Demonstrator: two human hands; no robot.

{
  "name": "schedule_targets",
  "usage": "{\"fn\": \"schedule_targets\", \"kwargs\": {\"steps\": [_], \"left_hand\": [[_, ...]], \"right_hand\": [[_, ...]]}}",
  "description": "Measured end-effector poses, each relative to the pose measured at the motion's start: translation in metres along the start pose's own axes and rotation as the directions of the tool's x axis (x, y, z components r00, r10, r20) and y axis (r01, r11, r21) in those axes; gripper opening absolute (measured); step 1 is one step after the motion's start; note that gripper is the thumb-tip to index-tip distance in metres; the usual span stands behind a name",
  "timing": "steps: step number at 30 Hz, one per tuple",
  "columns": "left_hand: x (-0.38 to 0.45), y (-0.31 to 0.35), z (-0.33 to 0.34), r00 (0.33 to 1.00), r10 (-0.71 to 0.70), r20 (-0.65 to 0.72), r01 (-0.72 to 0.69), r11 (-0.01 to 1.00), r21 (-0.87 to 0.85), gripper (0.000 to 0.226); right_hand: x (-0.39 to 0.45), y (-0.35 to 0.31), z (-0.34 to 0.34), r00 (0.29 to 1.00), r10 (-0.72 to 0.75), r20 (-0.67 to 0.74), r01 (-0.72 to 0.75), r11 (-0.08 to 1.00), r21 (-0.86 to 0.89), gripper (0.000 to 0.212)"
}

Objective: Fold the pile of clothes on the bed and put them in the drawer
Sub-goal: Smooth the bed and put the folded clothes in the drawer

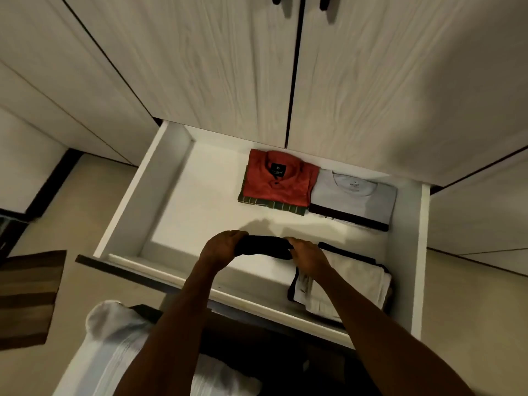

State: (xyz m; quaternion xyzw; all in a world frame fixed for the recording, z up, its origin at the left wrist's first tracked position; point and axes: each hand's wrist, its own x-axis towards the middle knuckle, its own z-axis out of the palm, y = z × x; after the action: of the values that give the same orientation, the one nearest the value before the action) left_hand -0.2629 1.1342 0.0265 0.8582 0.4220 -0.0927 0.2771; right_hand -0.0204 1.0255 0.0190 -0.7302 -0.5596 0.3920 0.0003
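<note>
The white drawer (134, 195) stands pulled out below the wardrobe doors. Over its front half both hands hold a small folded black garment (263, 246): my left hand (221, 248) grips its left end, my right hand (307, 257) its right end. At the back lie a folded red shirt (278, 181) on a green striped garment (274, 205), and beside them a light grey T-shirt (354, 195) on a dark one. A folded cream garment (351, 281) lies at the front right, just under my right hand.
Closed pale wood-grain wardrobe doors (200, 67) rise above the drawer. A brown striped mat (28, 298) lies on the floor at the left. White cloth (114, 338) covers my knee below the drawer front. The drawer's left half (194, 212) holds no clothes.
</note>
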Motion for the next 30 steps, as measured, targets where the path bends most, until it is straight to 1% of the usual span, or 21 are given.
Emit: {"fn": "schedule_targets", "kwargs": {"steps": [1,2,4,5,7,9,10,11,12,13,15,17,19,22,24,25,27,28,30], "left_hand": [[0.006,-0.006,0.002,0.999,0.028,-0.039,-0.028,1.0,0.013,0.047],[0.014,-0.014,0.006,0.995,0.062,-0.084,-0.058,0.997,0.048,0.055],[0.026,-0.026,0.013,0.983,0.132,-0.129,-0.117,0.986,0.115,0.072],[0.032,-0.034,0.018,0.981,0.168,-0.101,-0.152,0.977,0.15,0.077],[0.038,-0.05,0.036,0.98,0.195,-0.027,-0.185,0.959,0.214,0.089],[0.033,-0.062,0.054,0.976,0.185,0.113,-0.209,0.943,0.26,0.098],[0.028,-0.068,0.064,0.965,0.18,0.191,-0.227,0.937,0.265,0.099],[0.022,-0.072,0.073,0.953,0.18,0.242,-0.244,0.932,0.268,0.096],[0.015,-0.073,0.081,0.93,0.158,0.331,-0.257,0.925,0.279,0.09],[0.008,-0.073,0.084,0.898,0.105,0.427,-0.245,0.926,0.287,0.085],[0.002,-0.072,0.086,0.861,0.04,0.508,-0.243,0.909,0.339,0.081],[0.001,-0.068,0.085,0.843,0.02,0.537,-0.24,0.908,0.343,0.078],[0.0,-0.065,0.084,0.838,0.011,0.545,-0.223,0.919,0.324,0.075],[-0.007,-0.061,0.085,0.869,0.008,0.494,-0.18,0.936,0.301,0.069],[-0.013,-0.057,0.085,0.886,-0.015,0.463,-0.112,0.963,0.246,0.088],[-0.019,-0.055,0.083,0.898,-0.028,0.438,-0.071,0.975,0.208,0.097],[-0.028,-0.051,0.081,0.92,-0.061,0.387,0.004,0.989,0.147,0.109],[-0.035,-0.048,0.078,0.931,-0.07,0.358,0.025,0.991,0.129,0.115],[-0.053,-0.04,0.071,0.943,-0.078,0.322,0.047,0.994,0.103,0.119]], "right_hand": [[0.005,0.0,0.005,0.999,0.011,-0.039,-0.011,1.0,0.003,0.048],[0.01,-0.001,0.012,0.994,0.013,-0.111,-0.014,1.0,-0.004,0.051],[0.016,0.002,0.026,0.97,-0.028,-0.241,0.01,0.997,-0.074,0.059],[0.019,0.002,0.034,0.965,-0.044,-0.258,0.014,0.993,-0.116,0.062],[0.024,0.005,0.053,0.973,-0.034,-0.227,-0.013,0.979,-0.203,0.067],[0.022,0.005,0.073,0.988,-0.004,-0.156,-0.043,0.952,-0.302,0.07],[0.022,0.006,0.086,0.997,0.006,-0.082,-0.035,0.936,-0.352,0.069],[0.019,0.008,0.096,1.0,0.006,-0.002,-0.006,0.913,-0.407,0.065],[0.016,0.01,0.108,0.997,0.001,0.075,0.034,0.891,-0.453,0.06],[0.012,0.011,0.116,0.991,-0.003,0.134,0.067,0.875,-0.479,0.055],[0.006,0.011,0.13,0.97,0.033,0.24,0.09,0.872,-0.482,0.048],[0.003,0.006,0.137,0.936,0.067,0.346,0.11,0.877,-0.469,0.046],[0.001,-0.001,0.133,0.906,0.101,0.41,0.094,0.898,-0.43,0.048],[-0.004,-0.013,0.12,0.908,0.117,0.401,0.034,0.936,-0.351,0.051],[-0.008,-0.021,0.113,0.93,0.093,0.355,0.029,0.946,-0.322,0.054],[-0.014,-0.027,0.109,0.945,0.082,0.318,0.017,0.955,-0.297,0.06],[-0.026,-0.033,0.106,0.972,0.045,0.233,0.005,0.978,-0.211,0.089],[-0.034,-0.034,0.106,0.98,0.027,0.199,0.009,0.984,-0.179,0.099],[-0.059,-0.035,0.105,0.99,-0.03,0.14,0.051,0.987,-0.15,0.097]]}}
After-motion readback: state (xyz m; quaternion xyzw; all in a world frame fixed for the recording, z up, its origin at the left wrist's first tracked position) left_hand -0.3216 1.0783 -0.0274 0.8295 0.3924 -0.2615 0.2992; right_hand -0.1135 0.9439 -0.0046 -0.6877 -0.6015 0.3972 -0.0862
